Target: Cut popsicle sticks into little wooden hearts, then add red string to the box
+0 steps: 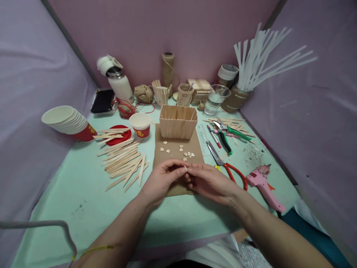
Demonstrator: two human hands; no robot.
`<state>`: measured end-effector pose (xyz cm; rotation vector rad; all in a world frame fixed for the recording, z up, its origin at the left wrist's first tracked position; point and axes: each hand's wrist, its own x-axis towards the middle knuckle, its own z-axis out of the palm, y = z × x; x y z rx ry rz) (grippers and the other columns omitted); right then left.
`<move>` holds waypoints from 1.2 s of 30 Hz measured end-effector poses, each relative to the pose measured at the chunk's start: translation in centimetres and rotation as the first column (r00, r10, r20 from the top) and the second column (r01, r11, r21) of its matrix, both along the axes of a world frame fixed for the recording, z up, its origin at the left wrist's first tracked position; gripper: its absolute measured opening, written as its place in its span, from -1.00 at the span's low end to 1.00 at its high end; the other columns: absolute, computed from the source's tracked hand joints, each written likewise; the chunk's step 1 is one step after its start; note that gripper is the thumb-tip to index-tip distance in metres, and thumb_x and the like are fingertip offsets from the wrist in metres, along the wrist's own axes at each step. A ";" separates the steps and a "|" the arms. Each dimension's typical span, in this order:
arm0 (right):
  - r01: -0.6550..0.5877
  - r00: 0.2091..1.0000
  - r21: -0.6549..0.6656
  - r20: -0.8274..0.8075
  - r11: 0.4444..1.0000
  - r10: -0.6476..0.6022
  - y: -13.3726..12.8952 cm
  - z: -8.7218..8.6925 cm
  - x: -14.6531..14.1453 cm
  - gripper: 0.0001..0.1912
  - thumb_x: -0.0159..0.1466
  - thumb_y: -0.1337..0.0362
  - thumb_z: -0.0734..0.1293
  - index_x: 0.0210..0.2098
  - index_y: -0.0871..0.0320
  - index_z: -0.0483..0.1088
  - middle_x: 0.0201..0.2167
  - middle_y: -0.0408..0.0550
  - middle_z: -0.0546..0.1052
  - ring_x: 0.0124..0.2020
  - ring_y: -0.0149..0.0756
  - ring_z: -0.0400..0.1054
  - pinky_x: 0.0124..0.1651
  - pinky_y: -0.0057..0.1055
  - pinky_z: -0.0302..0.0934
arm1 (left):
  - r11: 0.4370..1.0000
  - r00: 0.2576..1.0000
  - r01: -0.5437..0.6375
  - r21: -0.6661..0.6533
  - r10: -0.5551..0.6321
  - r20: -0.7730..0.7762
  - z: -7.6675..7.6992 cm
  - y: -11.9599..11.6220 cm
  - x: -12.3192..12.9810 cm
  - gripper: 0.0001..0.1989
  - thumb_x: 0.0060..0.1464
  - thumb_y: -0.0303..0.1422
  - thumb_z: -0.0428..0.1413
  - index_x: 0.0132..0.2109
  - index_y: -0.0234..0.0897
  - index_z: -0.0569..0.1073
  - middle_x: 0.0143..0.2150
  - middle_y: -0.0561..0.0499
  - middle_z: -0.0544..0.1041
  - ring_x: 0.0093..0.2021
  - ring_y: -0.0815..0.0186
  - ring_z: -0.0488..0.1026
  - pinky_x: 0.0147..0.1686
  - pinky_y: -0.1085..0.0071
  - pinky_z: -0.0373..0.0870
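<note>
1. small pale piece (185,169), pinched between the fingertips of the bare left hand (160,180) and bare right hand (210,181); mostly covered, shape unclear to us.
2. brown rectangular cardboard sheet (158,154); we find its lower part partly hidden by both hands.
3. pale wooden box with scalloped rim (178,129); front wall conceals its floor from us.
4. flat red round lid (127,134); partly covered by sticks (113,136).
5. white printed paper (202,140); print too small for us to read.
6. small yellow object (217,168); largely hidden, kind uncertain.
7. grey cable (41,223); cut off by the left edge.
</note>
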<state>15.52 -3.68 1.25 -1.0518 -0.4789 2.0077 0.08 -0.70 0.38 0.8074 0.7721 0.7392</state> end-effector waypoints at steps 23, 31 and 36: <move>-0.498 0.518 0.748 0.662 0.438 -0.541 -0.5 -0.1 2.0 -0.77 0.32 0.43 0.23 -0.09 0.06 0.43 -0.19 0.01 0.40 -0.13 -0.26 0.34 -0.12 -0.30 0.30 | 0.967 0.999 0.040 -0.251 -0.044 -0.008 0.1 0.3 -0.1 -0.82 -0.07 -0.34 0.30 -0.33 -0.36 0.53 -0.44 0.04 0.51 -0.48 0.54 0.37 -0.42 0.61 0.29; -0.575 0.487 0.755 0.624 0.314 -0.611 -0.6 -1.0 2.0 -0.81 0.32 0.42 0.23 -0.14 0.08 0.42 -0.25 -0.01 0.39 -0.22 -0.28 0.33 -0.19 -0.32 0.30 | 0.951 0.996 0.088 -0.296 -0.085 0.022 -0.2 0.5 0.0 -0.79 -0.10 -0.30 0.32 -0.40 -0.39 0.52 -0.49 0.04 0.45 -0.54 0.57 0.28 -0.54 0.63 0.16; -0.407 0.527 0.720 0.688 0.562 -0.500 -0.6 0.0 2.0 -0.90 0.32 0.37 0.24 -0.28 0.09 0.39 -0.29 -0.04 0.43 -0.22 -0.27 0.35 -0.17 -0.32 0.26 | 0.998 0.983 -0.003 -0.065 -0.009 -0.186 -0.1 0.3 0.1 -0.77 0.00 -0.24 0.22 -0.29 -0.34 0.53 -0.47 0.05 0.45 -0.54 0.52 0.24 -0.54 0.56 0.13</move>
